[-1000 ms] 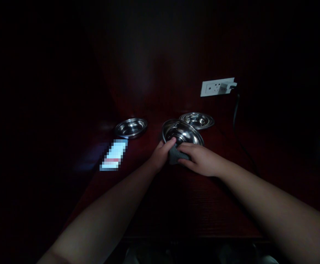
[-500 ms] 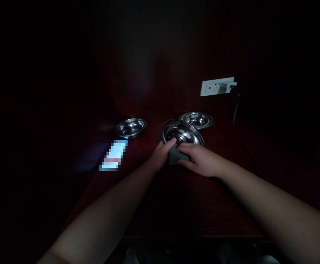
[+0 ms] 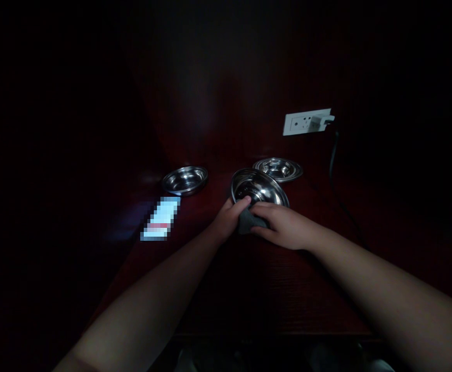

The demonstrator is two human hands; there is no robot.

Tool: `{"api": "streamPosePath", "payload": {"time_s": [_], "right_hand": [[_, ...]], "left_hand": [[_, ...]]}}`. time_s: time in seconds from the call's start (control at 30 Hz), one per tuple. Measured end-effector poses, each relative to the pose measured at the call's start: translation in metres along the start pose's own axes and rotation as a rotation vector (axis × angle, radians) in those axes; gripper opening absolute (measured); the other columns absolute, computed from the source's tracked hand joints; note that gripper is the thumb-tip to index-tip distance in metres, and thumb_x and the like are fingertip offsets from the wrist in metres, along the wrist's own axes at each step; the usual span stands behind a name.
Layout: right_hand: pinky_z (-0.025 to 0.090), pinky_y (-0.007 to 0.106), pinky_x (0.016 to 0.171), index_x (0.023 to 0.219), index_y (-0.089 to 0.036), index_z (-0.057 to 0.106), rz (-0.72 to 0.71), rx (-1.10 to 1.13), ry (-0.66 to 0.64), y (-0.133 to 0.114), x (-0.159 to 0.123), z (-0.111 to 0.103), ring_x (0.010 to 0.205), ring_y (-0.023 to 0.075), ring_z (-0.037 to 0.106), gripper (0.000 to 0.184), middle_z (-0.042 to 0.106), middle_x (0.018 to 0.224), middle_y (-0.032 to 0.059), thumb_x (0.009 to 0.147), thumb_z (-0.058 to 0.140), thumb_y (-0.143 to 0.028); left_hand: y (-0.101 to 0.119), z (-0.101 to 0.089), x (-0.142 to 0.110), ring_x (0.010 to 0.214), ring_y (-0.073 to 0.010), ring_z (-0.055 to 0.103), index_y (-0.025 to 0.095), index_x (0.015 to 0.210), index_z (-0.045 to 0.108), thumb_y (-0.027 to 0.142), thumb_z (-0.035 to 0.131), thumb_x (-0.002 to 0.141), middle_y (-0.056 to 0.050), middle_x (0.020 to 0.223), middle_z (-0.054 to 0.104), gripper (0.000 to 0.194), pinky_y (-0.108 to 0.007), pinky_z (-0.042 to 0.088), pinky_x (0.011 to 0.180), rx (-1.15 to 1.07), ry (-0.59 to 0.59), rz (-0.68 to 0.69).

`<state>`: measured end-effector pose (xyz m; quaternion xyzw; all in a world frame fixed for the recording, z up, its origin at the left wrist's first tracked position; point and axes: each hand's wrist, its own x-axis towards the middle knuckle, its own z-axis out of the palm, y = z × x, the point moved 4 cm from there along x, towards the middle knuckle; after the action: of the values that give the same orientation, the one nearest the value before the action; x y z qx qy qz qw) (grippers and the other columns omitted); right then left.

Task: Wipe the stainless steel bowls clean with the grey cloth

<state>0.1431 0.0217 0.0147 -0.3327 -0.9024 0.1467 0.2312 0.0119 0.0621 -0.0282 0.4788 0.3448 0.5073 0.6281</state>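
A shiny metal bowl [image 3: 262, 187] is tilted in front of me, its inside partly facing me. My left hand [image 3: 228, 218] grips its near left side, with the thumb over the rim and the other fingers hidden behind. A dark grey cloth [image 3: 248, 222] is pinched in my right hand [image 3: 282, 222] and lies over the bowl's near rim. The right fingertips are partly hidden by the cloth and bowl. Behind and to the right stands another metal bowl or stack of bowls with a wide rim [image 3: 278, 169]. Farther left rests a shallow metal bowl [image 3: 185, 181].
A lit phone with a blurred screen [image 3: 161, 219] lies near the left edge of the dark red table [image 3: 280, 289]. On the back wall is a white socket panel [image 3: 299, 124] with a plugged-in charger [image 3: 319, 122]. A dark cable [image 3: 332, 160] hangs down at the right.
The bowl in my hands has shifted very slightly, and my left thumb sits a little farther right along its rim. The other bowls and the phone have stayed where they were.
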Motion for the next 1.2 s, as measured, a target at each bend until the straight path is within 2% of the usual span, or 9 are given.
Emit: {"api": "streamPosePath", "payload": {"time_s": [0.33, 1.2], "right_hand": [[0.047, 0.036, 0.081, 0.093, -0.017, 0.059, -0.006, 0.002, 0.006, -0.0014, 0.0000, -0.0003, 0.089, 0.0211, 0.057, 0.011, 0.063, 0.095, 0.0087, 0.084, 0.059, -0.024], [0.046, 0.034, 0.081, 0.094, -0.016, 0.059, -0.001, -0.007, 0.002, -0.0002, 0.0000, 0.0005, 0.089, 0.0201, 0.057, 0.012, 0.062, 0.095, 0.0084, 0.085, 0.059, -0.025]], "left_hand": [[0.0003, -0.0010, -0.0012, 0.085, -0.0184, 0.061, 0.015, 0.102, 0.067, 0.041, 0.070, 0.073, -0.006, 0.093, 0.070, 0.039, -0.031, 0.044, 0.083, 0.024, 0.036, 0.000], [0.0011, -0.0004, -0.0010, 0.084, -0.0167, 0.061, 0.016, 0.101, 0.067, 0.041, 0.069, 0.074, -0.004, 0.091, 0.069, 0.037, -0.030, 0.044, 0.083, 0.030, 0.014, 0.012]]}}
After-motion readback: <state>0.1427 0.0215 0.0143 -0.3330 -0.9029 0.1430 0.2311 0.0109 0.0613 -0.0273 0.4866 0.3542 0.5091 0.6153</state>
